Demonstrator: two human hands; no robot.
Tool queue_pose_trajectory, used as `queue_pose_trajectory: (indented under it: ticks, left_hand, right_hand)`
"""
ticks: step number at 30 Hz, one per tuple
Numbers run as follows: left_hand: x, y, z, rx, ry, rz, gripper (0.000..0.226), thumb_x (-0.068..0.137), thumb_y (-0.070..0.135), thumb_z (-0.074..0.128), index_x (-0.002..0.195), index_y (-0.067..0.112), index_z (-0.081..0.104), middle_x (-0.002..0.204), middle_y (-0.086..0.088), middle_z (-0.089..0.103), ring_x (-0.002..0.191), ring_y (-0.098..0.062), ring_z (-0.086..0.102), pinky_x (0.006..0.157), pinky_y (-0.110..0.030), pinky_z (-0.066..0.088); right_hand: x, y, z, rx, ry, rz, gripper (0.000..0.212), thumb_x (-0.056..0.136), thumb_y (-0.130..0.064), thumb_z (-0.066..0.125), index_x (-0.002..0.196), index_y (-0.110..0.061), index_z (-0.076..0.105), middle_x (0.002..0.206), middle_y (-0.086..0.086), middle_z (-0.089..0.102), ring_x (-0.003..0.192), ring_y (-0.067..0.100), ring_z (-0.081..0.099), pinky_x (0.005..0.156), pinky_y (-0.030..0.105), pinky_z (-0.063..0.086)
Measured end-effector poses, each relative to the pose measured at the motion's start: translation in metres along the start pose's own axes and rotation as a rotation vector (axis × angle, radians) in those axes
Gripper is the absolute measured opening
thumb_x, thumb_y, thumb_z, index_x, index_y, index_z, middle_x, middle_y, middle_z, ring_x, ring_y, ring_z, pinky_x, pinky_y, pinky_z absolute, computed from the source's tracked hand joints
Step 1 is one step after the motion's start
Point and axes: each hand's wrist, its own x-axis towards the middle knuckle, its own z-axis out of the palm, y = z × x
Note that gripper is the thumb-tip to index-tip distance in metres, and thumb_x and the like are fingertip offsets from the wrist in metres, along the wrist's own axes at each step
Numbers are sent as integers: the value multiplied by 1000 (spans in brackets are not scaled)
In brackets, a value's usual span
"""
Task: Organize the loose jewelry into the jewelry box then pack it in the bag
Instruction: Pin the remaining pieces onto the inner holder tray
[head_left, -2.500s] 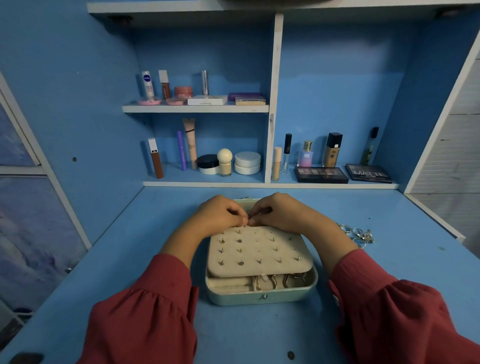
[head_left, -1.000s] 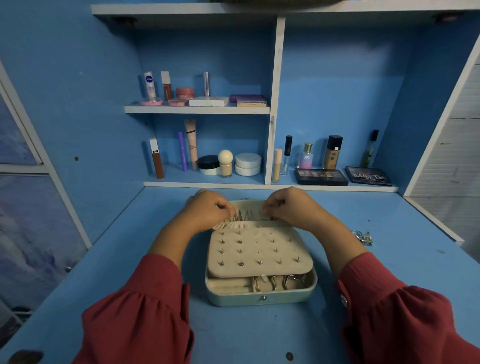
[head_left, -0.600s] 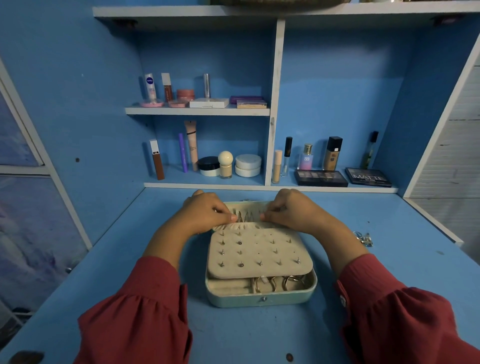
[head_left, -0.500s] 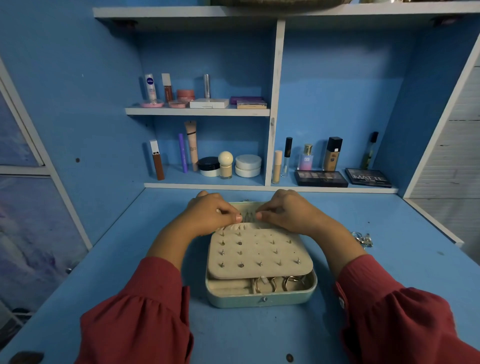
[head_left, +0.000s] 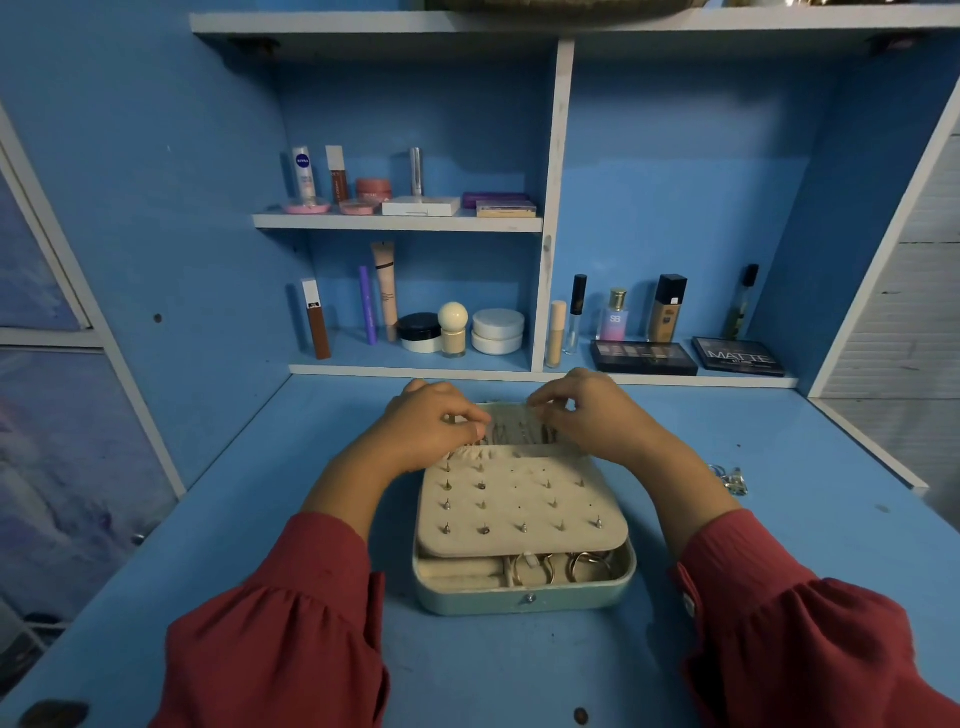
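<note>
A pale green jewelry box (head_left: 524, 597) lies open on the blue desk (head_left: 291, 467). A cream earring panel (head_left: 519, 512) studded with several earrings covers most of it. Rings (head_left: 569, 566) sit in the front compartment. Behind the panel stands the lid (head_left: 511, 423), with thin chains hanging into its gathered pocket. My left hand (head_left: 434, 428) pinches at the chains near the pocket's left end, thumb against forefinger. My right hand (head_left: 587, 415) pinches a chain at the lid's upper right. A small heap of loose silver jewelry (head_left: 730, 478) lies on the desk to the right.
Shelves at the back of the desk hold cosmetics: tubes, jars (head_left: 496, 332), bottles and two eyeshadow palettes (head_left: 641, 357). White side boards close the desk in on the left and right. Red sleeves cover both forearms in the foreground. No bag is in view.
My hands, which met over the panel's far edge, have moved back to the lid and now work a little apart. The lid and its chains are uncovered between them.
</note>
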Motion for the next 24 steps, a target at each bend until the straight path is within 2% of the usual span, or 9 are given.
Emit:
queue_pose_trajectory:
  ticks: [2,5,9,12,14,17,20,21,24]
  left_hand:
    - [1,3,5,57,-39,31,25,91,34,60,114,33,68,124,15,55,121,-13,34,109,-36,28]
    - [2,7,8,98,-120,39,27,91,38,58,116,32,68,136,17,49,129,-11,28,113,-37,22]
    - [4,6,7,62,-160,45,24,92,37,57,109,29,72,137,16,47,129,-12,27,113,-37,21]
    - [4,7,7,-70,-151,41,25,93,34,57,109,22,72,135,13,50,129,-13,29,111,-31,23]
    - [5,8,8,-112,-101,47,30,93,37,56,114,22,70,137,11,50,132,-13,28,112,-31,22]
    - [8,4,11,11,-100,0,50,90,59,47,124,26,64,144,15,42,135,-11,22,115,-34,19]
    - [10,-4,15,-12,-146,-94,92,63,92,33,128,32,60,146,15,39,134,-9,24,110,-26,19]
    - [11,-6,16,-51,-137,-100,94,61,92,32,126,31,61,144,15,41,134,-8,25,108,-24,19]
    - [12,-3,11,-91,-72,-79,68,82,78,33,109,28,70,137,16,50,135,-8,25,113,-29,18]
  right_hand:
    - [2,6,1,-64,-19,40,27,93,-20,52,109,-28,72,111,0,57,105,16,51,93,33,46]
    - [3,9,2,-147,-91,58,30,90,-19,51,103,-34,74,115,-2,59,109,20,50,92,39,49]
    - [0,5,-1,-160,-104,52,32,86,-18,50,93,-35,76,107,-6,57,106,18,48,88,37,48]
    - [-1,3,-4,-97,-72,57,33,86,-16,49,89,-32,78,95,-12,59,103,16,51,83,35,50]
    - [-1,3,-5,-75,-51,65,31,88,-20,49,97,-33,76,104,-7,59,107,16,49,89,37,47]
    - [0,2,-2,-108,-114,27,29,93,-31,48,109,-40,70,107,-7,51,112,19,43,96,38,37]
    - [-1,-3,3,-108,-214,10,28,95,-42,45,112,-43,67,111,-9,47,114,16,37,95,33,29]
    - [-1,-5,5,-108,-228,7,28,95,-43,44,110,-41,67,111,-10,45,114,15,36,95,32,27]
    - [0,-9,5,-108,-212,-15,32,98,-39,39,109,-33,69,113,-10,43,116,15,35,95,31,25]
